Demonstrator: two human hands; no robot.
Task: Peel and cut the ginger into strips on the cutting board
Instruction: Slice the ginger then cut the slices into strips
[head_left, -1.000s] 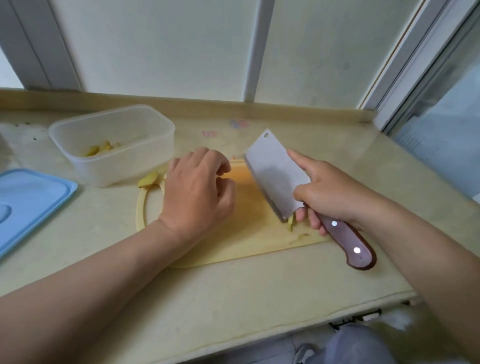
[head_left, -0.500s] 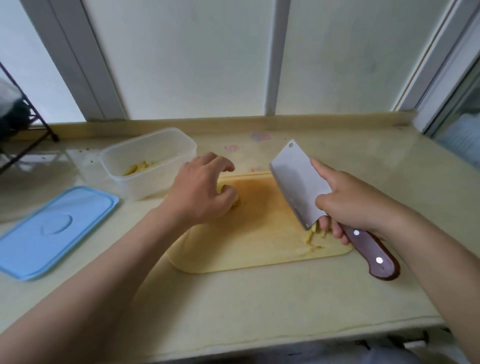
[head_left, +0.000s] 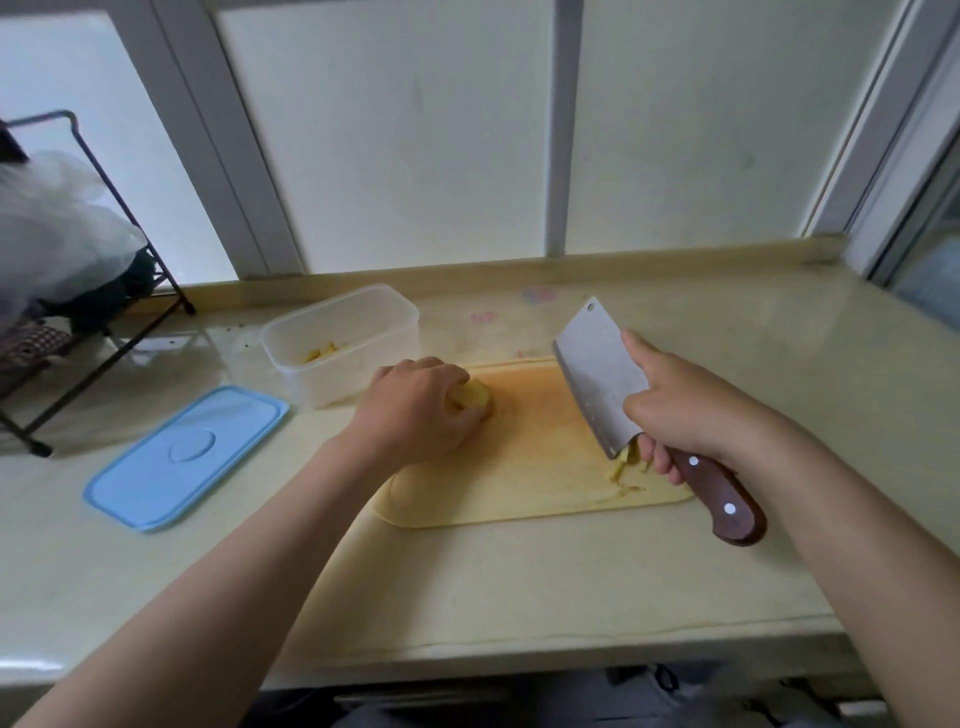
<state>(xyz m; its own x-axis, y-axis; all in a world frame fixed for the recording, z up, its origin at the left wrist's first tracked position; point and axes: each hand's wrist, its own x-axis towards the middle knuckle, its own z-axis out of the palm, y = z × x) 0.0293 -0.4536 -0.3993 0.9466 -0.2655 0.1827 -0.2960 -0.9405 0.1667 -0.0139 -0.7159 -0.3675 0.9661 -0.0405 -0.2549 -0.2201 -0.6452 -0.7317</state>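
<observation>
The left hand (head_left: 415, 415) is the part that changes. A second ago it lies knuckles-up over the far left of the cutting board (head_left: 530, 483) with whatever is under it covered. Now its fingers curl round a pale yellow, peeled lump of ginger (head_left: 471, 397) and pinch it down on that same far-left part of the board, with the lump showing at the fingertips.

The right hand (head_left: 691, 410) hardly changes. It grips the cleaver (head_left: 597, 369) where blade meets wooden handle, with the forefinger laid flat along the blade's side. The blade is tilted and its edge faces left toward the ginger, though it is well apart from it. Whether the heel touches the board I cannot tell. A small heap of cut strips (head_left: 623, 465) lies just beside that heel at the near right of the board, plainer now than a second ago.

I judge that one batch is finished and parked on the right, and that the next lump is being set for slicing. The blade has yet to travel left across the bare middle of the board.

Far left of the board, the clear container (head_left: 363, 371) holds a few yellow bits, and its blue lid (head_left: 187, 457) lies on the counter (head_left: 519, 582)
</observation>
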